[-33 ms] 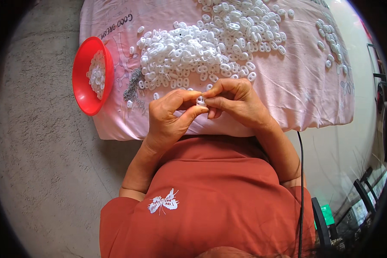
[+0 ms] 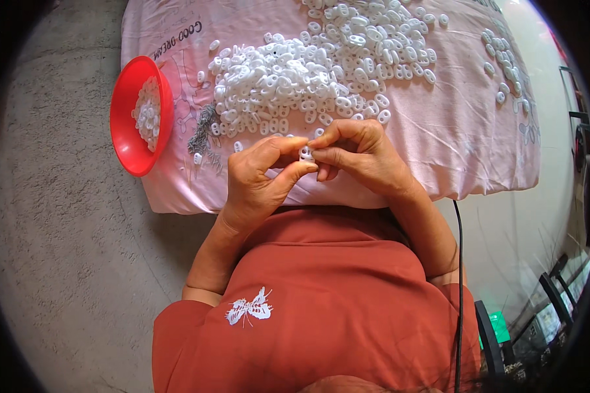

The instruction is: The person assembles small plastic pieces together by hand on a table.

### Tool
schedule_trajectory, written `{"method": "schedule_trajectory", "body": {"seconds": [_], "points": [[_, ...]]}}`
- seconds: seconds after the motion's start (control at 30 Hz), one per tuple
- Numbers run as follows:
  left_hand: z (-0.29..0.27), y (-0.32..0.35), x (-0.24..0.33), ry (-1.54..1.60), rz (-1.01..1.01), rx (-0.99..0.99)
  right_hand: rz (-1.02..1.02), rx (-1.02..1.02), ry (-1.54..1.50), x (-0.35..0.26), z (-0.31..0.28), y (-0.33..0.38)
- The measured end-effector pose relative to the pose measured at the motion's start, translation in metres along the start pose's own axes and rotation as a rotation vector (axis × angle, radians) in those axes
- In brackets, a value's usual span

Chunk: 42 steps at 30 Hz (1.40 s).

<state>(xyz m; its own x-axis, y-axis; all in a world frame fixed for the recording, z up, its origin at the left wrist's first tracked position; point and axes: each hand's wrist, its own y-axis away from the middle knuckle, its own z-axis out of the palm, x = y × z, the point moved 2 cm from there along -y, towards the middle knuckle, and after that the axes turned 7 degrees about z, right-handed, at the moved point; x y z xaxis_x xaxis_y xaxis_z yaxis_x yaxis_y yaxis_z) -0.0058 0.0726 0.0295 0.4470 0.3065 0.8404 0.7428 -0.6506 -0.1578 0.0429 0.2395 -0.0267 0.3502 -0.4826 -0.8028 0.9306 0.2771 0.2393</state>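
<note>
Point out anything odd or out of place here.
The round red plastic bowl at left appears tilted, jutting past the edge of the pink printed cloth; the fisheye view may exaggerate this. Nothing else stands out.

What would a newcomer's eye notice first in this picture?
Probably the red bowl at the left edge of the pink cloth. Next, the large heap of white two-holed oval pieces across its far part. Then, nearer the person, the left hand pinching a small white piece, the right hand beside it.
</note>
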Motion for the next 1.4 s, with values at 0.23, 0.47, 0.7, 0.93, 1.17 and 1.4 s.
{"method": "schedule_trajectory", "body": {"seconds": [0.23,0.47,0.7,0.93,1.17,1.4], "points": [[-0.003,-0.004,0.000,0.000,-0.015,-0.102,0.037,0.003,-0.042,0.003,-0.002,0.000],[0.000,-0.001,-0.004,0.008,-0.021,-0.055,0.033,0.028,-0.006,0.004,-0.003,-0.001],[0.000,-0.002,-0.002,-0.043,-0.025,-0.032,0.002,0.057,-0.013,0.006,0.000,0.003],[-0.002,-0.006,0.000,-0.042,-0.006,-0.022,-0.079,0.032,-0.139,0.003,0.005,0.008],[-0.002,-0.006,-0.001,-0.044,0.009,-0.029,-0.064,0.072,-0.064,0.007,0.008,0.009],[0.001,-0.008,0.001,-0.077,0.088,-0.013,-0.116,0.122,0.079,0.006,0.004,0.009]]}}
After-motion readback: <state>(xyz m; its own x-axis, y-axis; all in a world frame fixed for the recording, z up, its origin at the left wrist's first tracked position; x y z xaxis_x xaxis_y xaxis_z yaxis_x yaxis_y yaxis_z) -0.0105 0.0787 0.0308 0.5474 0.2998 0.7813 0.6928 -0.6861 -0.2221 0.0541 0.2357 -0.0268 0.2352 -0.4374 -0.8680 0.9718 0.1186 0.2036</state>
